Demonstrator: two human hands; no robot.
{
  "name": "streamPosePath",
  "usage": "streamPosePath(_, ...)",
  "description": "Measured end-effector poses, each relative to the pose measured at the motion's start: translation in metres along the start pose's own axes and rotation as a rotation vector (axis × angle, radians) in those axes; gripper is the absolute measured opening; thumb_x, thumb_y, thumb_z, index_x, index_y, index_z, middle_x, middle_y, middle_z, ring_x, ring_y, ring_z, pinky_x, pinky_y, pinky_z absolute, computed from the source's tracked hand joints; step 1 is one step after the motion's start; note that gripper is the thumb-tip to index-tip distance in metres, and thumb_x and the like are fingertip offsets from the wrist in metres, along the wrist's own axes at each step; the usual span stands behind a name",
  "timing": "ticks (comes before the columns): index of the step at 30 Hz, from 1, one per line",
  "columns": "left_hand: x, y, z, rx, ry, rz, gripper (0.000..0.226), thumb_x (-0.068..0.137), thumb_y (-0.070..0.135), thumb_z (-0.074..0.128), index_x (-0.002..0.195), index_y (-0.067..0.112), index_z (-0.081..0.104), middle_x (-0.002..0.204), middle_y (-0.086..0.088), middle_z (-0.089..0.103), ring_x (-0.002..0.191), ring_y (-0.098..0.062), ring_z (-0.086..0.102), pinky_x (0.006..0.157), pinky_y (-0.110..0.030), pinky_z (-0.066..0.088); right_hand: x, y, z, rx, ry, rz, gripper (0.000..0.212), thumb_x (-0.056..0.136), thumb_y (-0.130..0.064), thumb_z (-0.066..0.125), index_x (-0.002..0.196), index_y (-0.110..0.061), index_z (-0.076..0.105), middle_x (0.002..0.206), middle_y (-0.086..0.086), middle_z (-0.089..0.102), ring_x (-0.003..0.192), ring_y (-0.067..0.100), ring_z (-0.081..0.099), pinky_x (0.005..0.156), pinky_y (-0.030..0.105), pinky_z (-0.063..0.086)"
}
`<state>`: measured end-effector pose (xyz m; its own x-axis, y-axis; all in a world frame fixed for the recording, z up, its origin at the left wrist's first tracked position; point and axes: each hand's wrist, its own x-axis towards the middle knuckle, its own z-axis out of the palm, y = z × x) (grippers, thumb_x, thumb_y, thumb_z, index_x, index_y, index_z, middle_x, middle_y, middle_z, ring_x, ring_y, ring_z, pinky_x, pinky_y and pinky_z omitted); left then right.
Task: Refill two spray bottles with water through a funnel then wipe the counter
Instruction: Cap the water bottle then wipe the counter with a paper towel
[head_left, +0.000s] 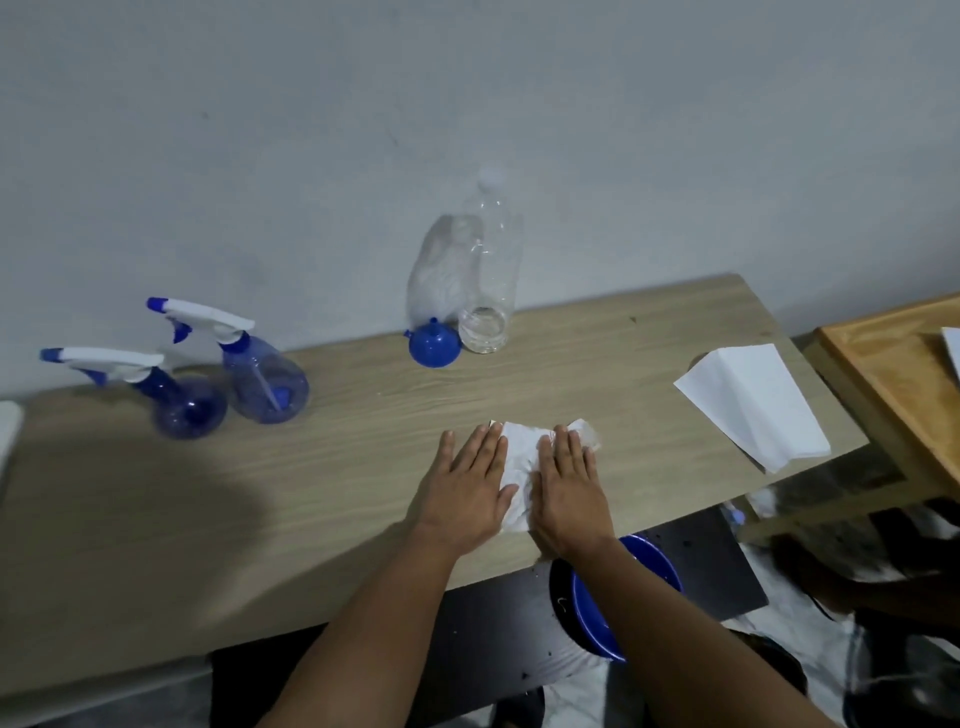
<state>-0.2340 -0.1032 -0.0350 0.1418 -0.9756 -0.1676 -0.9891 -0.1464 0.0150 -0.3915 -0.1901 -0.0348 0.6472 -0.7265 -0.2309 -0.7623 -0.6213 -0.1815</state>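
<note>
Dim, soft indoor light; a broad shadow darkens the counter (130, 493) at left; wide-angle bending and blur toward the edges.

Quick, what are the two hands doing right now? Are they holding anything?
Left hand: open, fingers straight, pressing flat on the crumpled white paper towel.
Right hand: open, fingers straight, pressing flat on the same towel.

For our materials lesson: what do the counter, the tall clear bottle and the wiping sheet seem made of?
Counter: probably wood-look laminate, matt, with printed grain lines.
Tall bottle: thin clear plastic, see-through and dented.
Sheet under both hands: apparently tissue paper, white and crumpled.
</note>
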Motion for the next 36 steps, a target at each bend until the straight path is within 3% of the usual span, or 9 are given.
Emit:
streamPosePath(6, -0.04, -0.084, 0.009, -0.017, 0.031, -0.041, 0.069, 0.105, 0.053, 0.011, 0.16, 0.012, 0.004, 0.167, -0.005, -0.009, 0.156, -0.02, -0.002, 0.122, -0.057, 0.004, 0.017, -0.087, 0.014, -0.032, -0.053, -0.056, 0.078, 0.102, -0.043, 0.021, 0.165, 0.0, 0.001, 0.172, 0.024, -0.006, 0.161, 0.037, -0.009, 0.128, 0.046, -0.007)
streamPosePath(12, -0.112, -0.18, 0.019, -0.034, 0.048, -0.114, 0.069, 0.105, 0.054, 0.01, 0.16, 0.014, 0.006, 0.168, -0.003, -0.005, 0.156, -0.02, -0.002, 0.123, -0.055, 0.005, 0.024, -0.211, 0.036, -0.054, -0.059, -0.166, 0.092, 0.09, -0.052, -0.007, 0.164, 0.001, 0.004, 0.172, 0.023, -0.002, 0.161, 0.037, -0.006, 0.127, 0.046, -0.009)
streamPosePath(16, -0.17, -0.24, 0.03, -0.022, 0.06, -0.19, 0.068, 0.105, 0.052, 0.008, 0.161, 0.014, 0.008, 0.169, -0.003, -0.001, 0.156, -0.021, 0.001, 0.122, -0.057, 0.005, 0.027, -0.28, 0.049, -0.109, -0.046, -0.234, 0.083, 0.096, -0.045, 0.004, 0.164, 0.002, 0.007, 0.172, 0.026, 0.001, 0.161, 0.039, -0.002, 0.124, 0.045, -0.01)
streamPosePath(20, -0.224, -0.299, 0.036, 0.023, 0.063, -0.291, 0.069, 0.104, 0.052, 0.01, 0.16, 0.013, 0.018, 0.168, -0.005, 0.01, 0.156, -0.026, 0.01, 0.119, -0.063, 0.005, 0.028, -0.364, 0.067, -0.129, -0.069, -0.349, 0.074, 0.108, -0.038, 0.032, 0.165, 0.0, 0.003, 0.173, 0.024, -0.003, 0.161, 0.037, -0.006, 0.125, 0.044, -0.012)
streamPosePath(24, -0.269, -0.349, 0.043, 0.061, 0.025, -0.379, 0.072, 0.099, 0.052, 0.005, 0.16, 0.015, 0.015, 0.169, -0.006, 0.012, 0.155, -0.03, 0.009, 0.118, -0.065, -0.004, 0.025, -0.45, 0.086, -0.079, -0.088, -0.445, 0.066, 0.109, -0.034, 0.025, 0.164, 0.001, 0.012, 0.172, 0.023, 0.007, 0.161, 0.038, 0.0, 0.128, 0.048, -0.005)
streamPosePath(26, -0.292, -0.373, 0.047, 0.049, 0.028, -0.434, 0.074, 0.098, 0.052, 0.008, 0.159, 0.014, 0.024, 0.167, -0.007, 0.021, 0.155, -0.033, 0.013, 0.119, -0.064, -0.003, 0.023, -0.484, 0.094, -0.061, -0.093, -0.475, 0.069, 0.105, -0.037, 0.018, 0.162, 0.001, 0.021, 0.171, 0.025, 0.015, 0.161, 0.039, 0.008, 0.128, 0.05, -0.002)
streamPosePath(29, -0.32, -0.397, 0.048, 0.072, 0.043, -0.473, 0.069, 0.102, 0.05, 0.013, 0.156, 0.012, 0.031, 0.165, -0.006, 0.027, 0.155, -0.033, 0.013, 0.12, -0.065, -0.001, 0.025, -0.51, 0.093, -0.053, -0.12, -0.532, 0.063, 0.107, -0.031, 0.039, 0.164, -0.007, 0.025, 0.173, 0.018, 0.015, 0.162, 0.033, 0.009, 0.131, 0.048, 0.003)
streamPosePath(33, -0.335, -0.415, 0.047, 0.049, 0.045, -0.453, 0.064, 0.105, 0.048, 0.022, 0.156, 0.01, 0.032, 0.165, -0.008, 0.024, 0.155, -0.032, 0.012, 0.121, -0.063, 0.01, 0.034, -0.508, 0.082, 0.201, -0.024, -0.54, 0.04, 0.108, -0.021, 0.05, 0.146, -0.014, 0.058, 0.156, 0.009, 0.051, 0.143, 0.027, 0.049, 0.117, 0.044, 0.042)
streamPosePath(36, -0.337, -0.418, 0.052, -0.037, 0.093, -0.417, 0.068, 0.101, 0.043, 0.013, 0.156, 0.009, 0.033, 0.165, -0.01, 0.024, 0.154, -0.03, 0.017, 0.123, -0.054, 0.017, 0.037, -0.505, 0.081, 0.189, 0.005, -0.616, 0.044, 0.108, -0.023, 0.046, 0.149, -0.01, 0.054, 0.156, 0.013, 0.05, 0.145, 0.029, 0.047, 0.118, 0.045, 0.041)
